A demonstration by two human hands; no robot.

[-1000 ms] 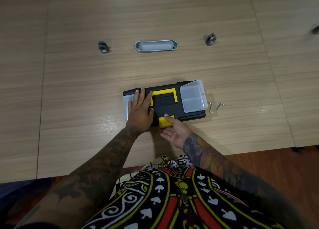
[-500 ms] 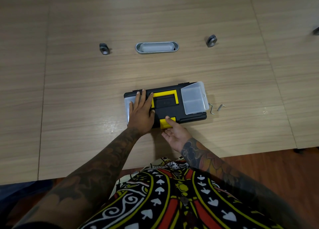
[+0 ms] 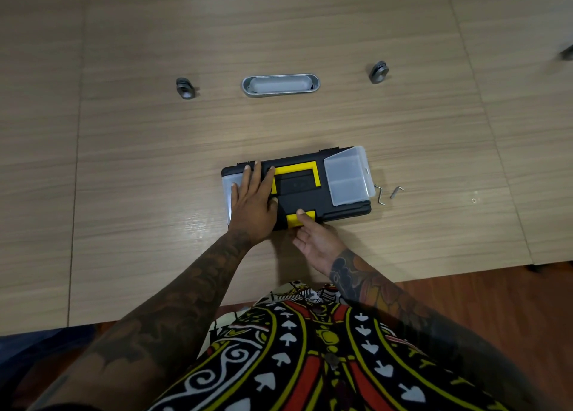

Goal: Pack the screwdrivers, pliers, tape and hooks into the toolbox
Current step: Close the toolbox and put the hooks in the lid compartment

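Observation:
A black toolbox (image 3: 335,206) with a yellow handle (image 3: 296,170) lies closed on the wooden table. My left hand (image 3: 252,204) presses flat on the left part of its lid, fingers spread. My right hand (image 3: 316,240) has its thumb on the yellow front latch (image 3: 294,220), palm turned up at the box's near edge. The clear cover of the lid's right compartment (image 3: 348,176) stands raised. Two small metal hooks (image 3: 379,195) (image 3: 396,191) lie on the table just right of the box. No screwdrivers, pliers or tape are visible.
A grey oval cable tray (image 3: 280,84) is set into the table at the back, with a grey grommet on each side (image 3: 185,88) (image 3: 378,72). The table's near edge (image 3: 465,269) runs just behind my right wrist.
The view has shifted slightly. My right thumb has settled onto the yellow latch. My left hand stays flat on the lid.

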